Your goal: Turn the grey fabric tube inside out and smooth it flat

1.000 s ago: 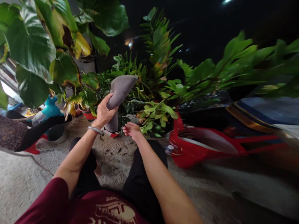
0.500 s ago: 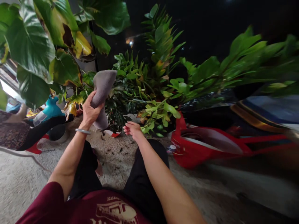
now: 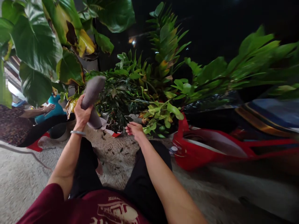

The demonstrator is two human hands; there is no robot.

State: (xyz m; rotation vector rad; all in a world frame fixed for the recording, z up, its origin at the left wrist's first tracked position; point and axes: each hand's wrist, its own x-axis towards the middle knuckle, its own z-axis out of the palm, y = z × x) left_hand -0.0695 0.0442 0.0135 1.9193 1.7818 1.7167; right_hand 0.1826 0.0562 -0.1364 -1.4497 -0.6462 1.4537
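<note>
My left hand [image 3: 82,114], with a bracelet at the wrist, is wrapped round a grey, soft, stuffed-looking fabric piece [image 3: 92,92]. The piece stands up out of my grip, narrowed in the middle, with its lower end just above the ground. To the right, my right hand [image 3: 135,129] is held before the plants with its fingers pinched together. Anything between those fingertips is too small to make out. Behind both hands grow dark-leaved potted plants [image 3: 114,105], and a white and red container edge [image 3: 113,133] shows below them.
A red bag [image 3: 193,155] with its mouth open stands at my right. At the left sits another person, one hand [image 3: 48,108] on a turquoise stuffed-looking piece [image 3: 56,104], beside a dark bucket [image 3: 59,132]. Large leaves [image 3: 35,46] hang at upper left. Rough concrete [image 3: 112,172] lies below.
My left hand has moved left with the grey piece, away from my right hand, which has hardly moved. The other person's hand has come down onto the turquoise piece.
</note>
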